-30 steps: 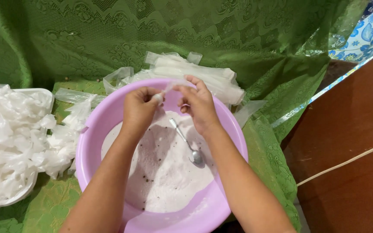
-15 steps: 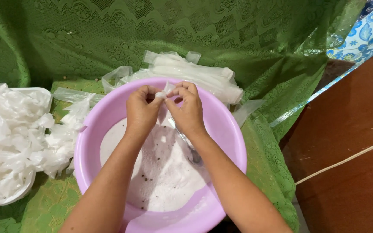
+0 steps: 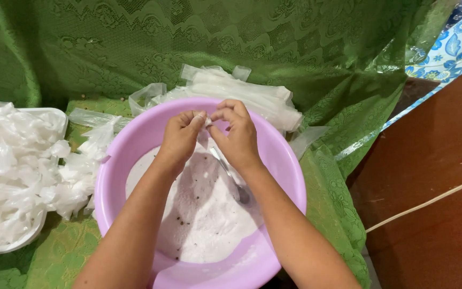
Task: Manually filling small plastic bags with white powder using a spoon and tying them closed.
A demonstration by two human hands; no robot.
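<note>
both hands, left hand [image 3: 180, 140] and right hand [image 3: 237, 136], pinch a small clear plastic bag [image 3: 207, 124] shut-fingered over the purple basin [image 3: 135, 160]. much white powder [image 3: 204, 214] remains unbagged, spoon [image 3: 231, 176] resting in it; knotted bags [image 3: 12, 160] already heap the white tray [image 3: 53, 114] at left.

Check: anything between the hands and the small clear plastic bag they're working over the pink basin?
Nothing visible. The left hand and right hand both pinch the small clear plastic bag directly, above the round pink plastic basin of white powder; the metal spoon lies below, clear.
</note>
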